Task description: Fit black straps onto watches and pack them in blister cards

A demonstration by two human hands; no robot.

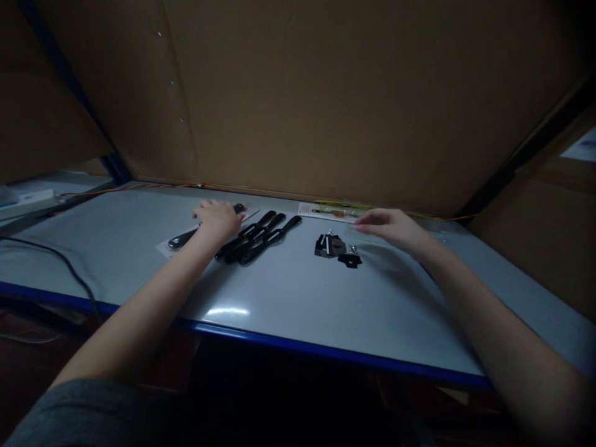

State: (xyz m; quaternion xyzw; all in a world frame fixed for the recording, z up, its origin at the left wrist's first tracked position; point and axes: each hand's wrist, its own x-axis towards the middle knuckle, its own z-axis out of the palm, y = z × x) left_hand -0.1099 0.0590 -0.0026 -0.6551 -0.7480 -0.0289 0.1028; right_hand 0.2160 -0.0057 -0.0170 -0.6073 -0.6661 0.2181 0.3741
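Lying slantwise on the tabletop (288, 292), three black handles (266, 242) sit side by side, long axes running from near left to far right, narrow ends pointing away toward the back. And look at the left hand (217, 218), over to their left, fingers curled above a dark-tipped piece (239, 208); its grip is hidden, so I can't tell whether it's holding anything. Below that wrist, a black object (182, 238) shows, slanting the same way, on a pale sheet (164, 249). Across to the right hand (386, 225): thumb and fingers come close together near a flat packet (326, 213), and I can't tell whether something's between them. Nearer the front, small dark metal parts (336, 248) lie beside shiny screws (352, 249). That grey surface carries a glare patch by its blue front edge (298, 343). Behind rises a brown cardboard wall (288, 93), coloured wires (153, 185) running along its foot, a dark cable (56, 250) curving at left. Dim room, this one!
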